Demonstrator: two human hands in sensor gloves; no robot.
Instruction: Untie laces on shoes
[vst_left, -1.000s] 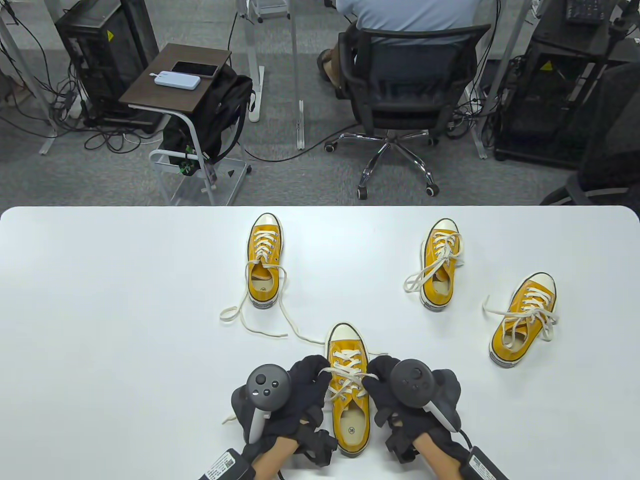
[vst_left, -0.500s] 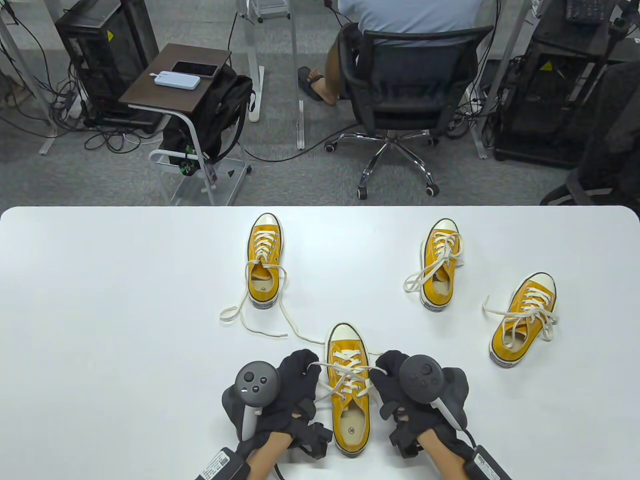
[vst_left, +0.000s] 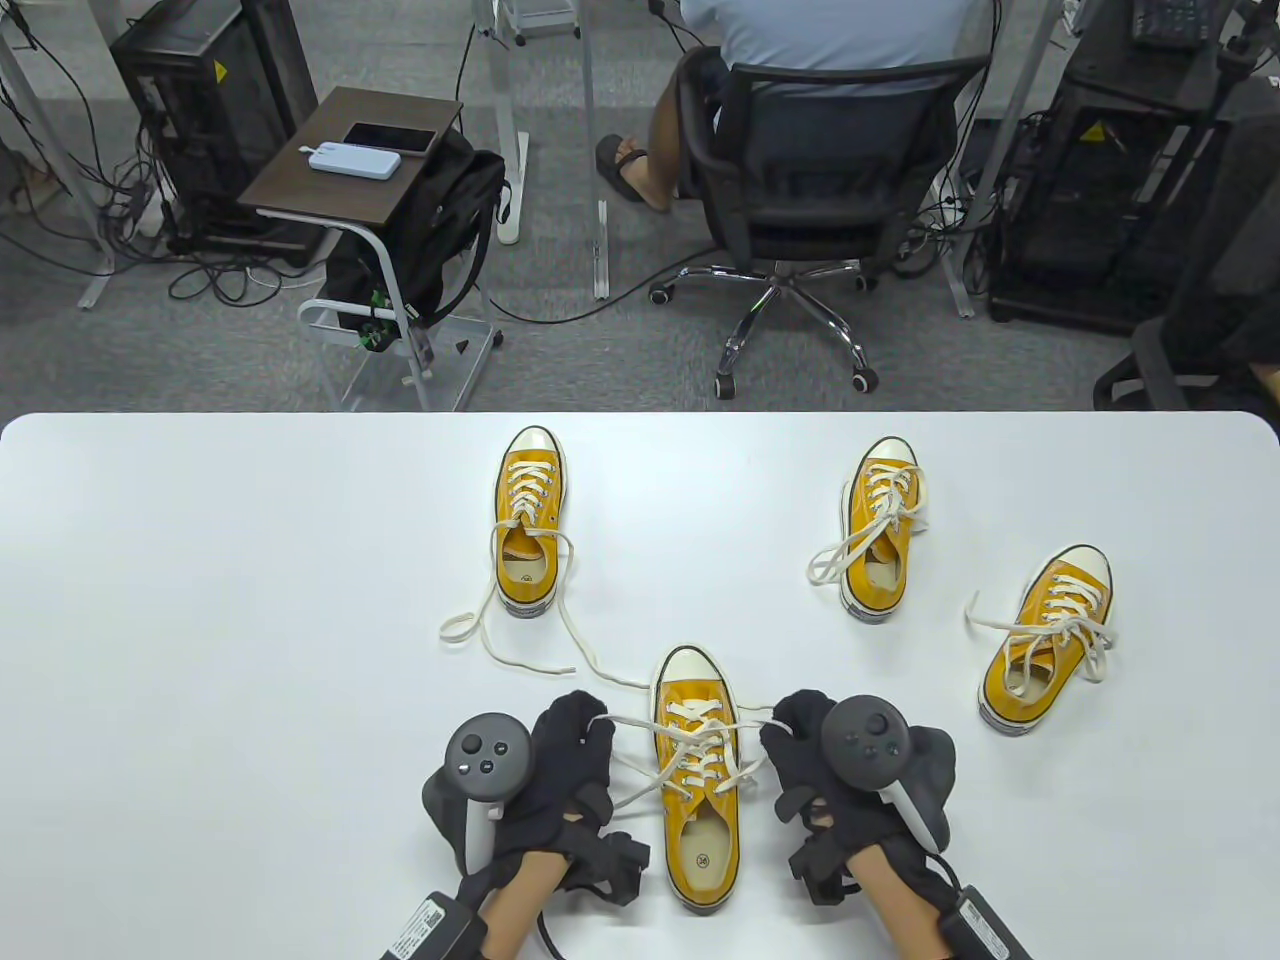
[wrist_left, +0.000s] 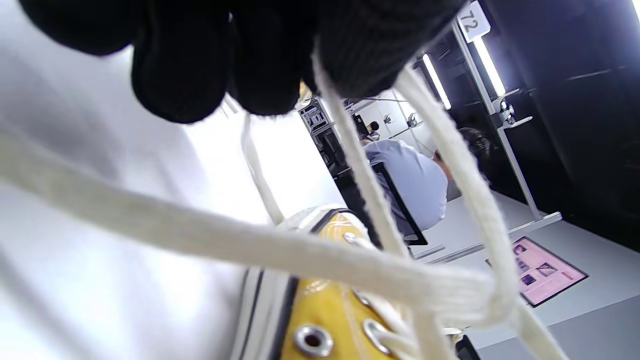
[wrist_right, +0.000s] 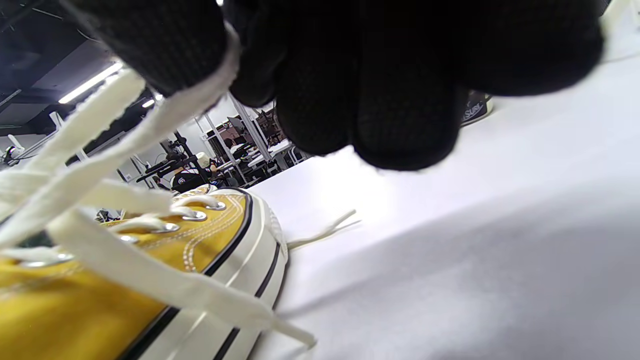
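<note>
The left hand (vst_left: 560, 770) in its black sensor glove pinches a loop of cream flat lace (vst_left: 640, 722) between its fingertips (wrist_left: 350, 55), just left of the nearest yellow canvas low-top sneaker with a cream rubber toe cap (vst_left: 697, 775). The right hand (vst_left: 815, 770), gloved alike, pinches the opposite loop at the sneaker's right side, its fingertips (wrist_right: 165, 45) clamped on the lace. The lace runs taut from each hand to the knot over the eyelets.

A round stamp sits on this sneaker's insole, too small to read. In the left wrist view a tag reading "72" (wrist_left: 472, 20) shows on a frame beyond.

The sneaker stands upright near the front edge of the white table (vst_left: 200, 600), toe pointing away. Three more yellow sneakers lie farther back: one to the left (vst_left: 528, 515) with laces trailing loose, two to the right (vst_left: 880, 525) (vst_left: 1048, 635) with bows tied. Bare tabletop spreads wide at left.
</note>
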